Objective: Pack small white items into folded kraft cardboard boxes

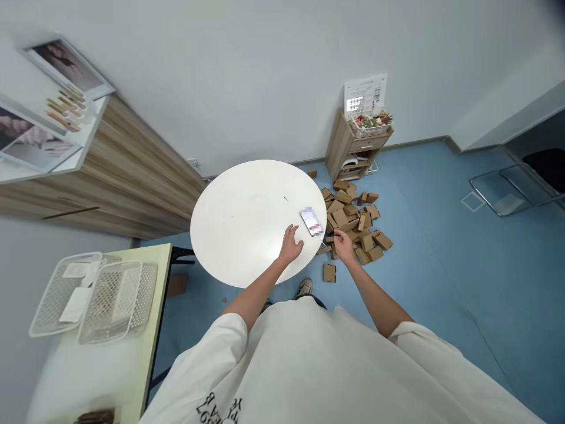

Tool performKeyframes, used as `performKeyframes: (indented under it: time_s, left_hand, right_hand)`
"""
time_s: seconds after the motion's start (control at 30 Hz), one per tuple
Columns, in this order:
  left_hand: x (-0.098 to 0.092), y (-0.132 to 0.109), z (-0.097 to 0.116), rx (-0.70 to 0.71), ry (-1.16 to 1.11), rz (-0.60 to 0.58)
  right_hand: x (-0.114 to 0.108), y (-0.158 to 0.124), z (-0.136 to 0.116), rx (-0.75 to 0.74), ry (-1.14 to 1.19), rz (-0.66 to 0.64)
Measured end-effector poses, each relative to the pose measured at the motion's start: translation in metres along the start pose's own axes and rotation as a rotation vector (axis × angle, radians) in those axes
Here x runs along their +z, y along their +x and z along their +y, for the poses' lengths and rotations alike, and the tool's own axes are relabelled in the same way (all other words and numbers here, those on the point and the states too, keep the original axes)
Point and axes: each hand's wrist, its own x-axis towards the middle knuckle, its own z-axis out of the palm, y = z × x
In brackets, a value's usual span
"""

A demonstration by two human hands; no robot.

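My left hand (291, 245) hovers over the front right part of the round white table (238, 218). Its thumb and fingers are apart, and nothing is between them. On the tabletop, just beyond that hand, lies a phone (311, 221) with a blurred-out screen. My right hand (344, 245) is past the table's right edge, above a heap of small brown cardboard boxes (348, 212). Its fingers are curled together; whatever they may pinch is too small to make out. A small dark thin item (285, 198) lies farther back on the table.
A small wooden cabinet (338, 144) with a basket of dried flowers (373, 122) stands against the wall. At left, white plastic baskets (110, 300) sit on a pale yellow table (132, 365). A metal-framed chair (498, 197) is at far right. One box (329, 272) lies near my foot.
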Motion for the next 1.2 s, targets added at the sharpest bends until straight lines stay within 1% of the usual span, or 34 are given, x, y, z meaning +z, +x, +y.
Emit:
performKeyframes:
  time_s: [0.1,0.2,0.27,0.33,0.43,0.53,0.6,0.7,0.77,0.83,0.9,0.97,1.1,1.2]
  left_hand:
    - [-0.026,-0.015,-0.015,-0.032,-0.006,0.026]
    - [-0.056,-0.032,-0.032,-0.043,-0.032,0.062]
    - [-0.080,-0.045,-0.046,-0.044,-0.051,0.087]
    - [-0.107,-0.062,-0.064,-0.040,-0.062,0.112]
    - [-0.154,-0.093,-0.098,-0.032,-0.069,0.151]
    - [-0.205,-0.129,-0.139,-0.051,-0.062,0.203]
    - [-0.240,-0.156,-0.167,-0.073,-0.045,0.245]
    - [-0.290,-0.196,-0.206,-0.118,-0.016,0.313]
    - [-0.319,-0.223,-0.227,-0.158,-0.007,0.360]
    - [-0.345,-0.249,-0.244,-0.191,-0.005,0.420]
    - [-0.365,-0.273,-0.259,-0.219,-0.009,0.500]
    - [-0.380,-0.296,-0.273,-0.248,-0.010,0.590]
    - [-0.402,-0.339,-0.297,-0.351,0.019,0.731]
    - [-0.418,-0.370,-0.308,-0.483,0.107,0.815]
  right_hand:
    - [0.022,-0.009,-0.027,-0.010,0.009,-0.019]
    - [0.049,-0.022,-0.057,-0.072,0.006,-0.039]
    - [0.073,-0.034,-0.077,-0.129,0.000,-0.042]
    - [0.102,-0.049,-0.094,-0.172,-0.014,-0.054]
    - [0.158,-0.076,-0.114,-0.201,-0.034,-0.099]
    - [0.222,-0.109,-0.127,-0.195,-0.038,-0.176]
    - [0.267,-0.134,-0.136,-0.196,-0.055,-0.240]
    - [0.330,-0.170,-0.153,-0.234,-0.082,-0.337]
    - [0.369,-0.191,-0.168,-0.268,-0.101,-0.415]
    - [0.404,-0.208,-0.183,-0.301,-0.125,-0.508]
    - [0.437,-0.222,-0.197,-0.346,-0.153,-0.602]
    - [0.470,-0.234,-0.209,-0.409,-0.187,-0.695]
    - [0.536,-0.256,-0.230,-0.531,-0.256,-0.892]
    - [0.584,-0.276,-0.245,-0.620,-0.288,-1.041]
